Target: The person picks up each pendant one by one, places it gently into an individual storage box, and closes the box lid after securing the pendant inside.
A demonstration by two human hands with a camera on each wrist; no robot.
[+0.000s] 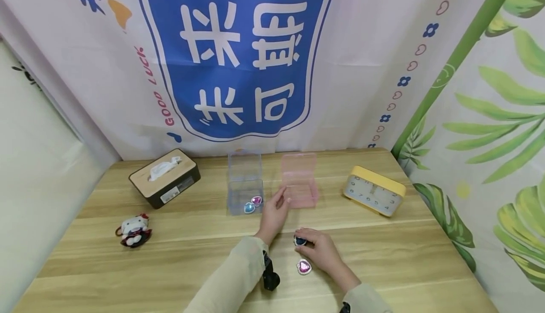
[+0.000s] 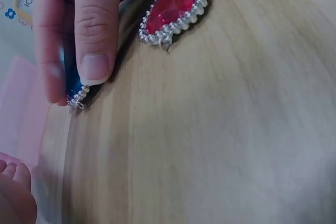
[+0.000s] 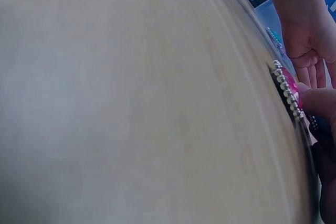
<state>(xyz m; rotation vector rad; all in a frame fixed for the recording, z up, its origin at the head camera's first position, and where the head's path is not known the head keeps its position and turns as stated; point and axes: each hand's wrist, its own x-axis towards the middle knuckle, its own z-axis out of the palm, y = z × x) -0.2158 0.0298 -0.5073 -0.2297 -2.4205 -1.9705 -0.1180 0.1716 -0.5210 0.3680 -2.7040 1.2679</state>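
My right hand (image 1: 320, 249) pinches a dark blue gem charm (image 1: 300, 240) with a beaded silver edge, low over the table. In the left wrist view, thumb and fingers cover most of that blue charm (image 2: 74, 85). Close beside this hand lies a pink heart-shaped gem charm (image 1: 304, 266), its stone facing up. My left hand (image 1: 273, 216) holds the near left corner of an open pink clear box (image 1: 307, 203), thumb and fingers at its edge. Left of it stands an open blue clear box (image 1: 236, 208), holding a light blue charm (image 1: 249, 207) and a pink charm (image 1: 257, 201).
A tissue box (image 1: 178, 189) sits at the back left, with a small plush doll (image 1: 134, 230) in front of it. Toward the right stands a yellow clock (image 1: 374, 192). A printed curtain (image 1: 349, 67) hangs behind the wooden table (image 1: 191, 237).
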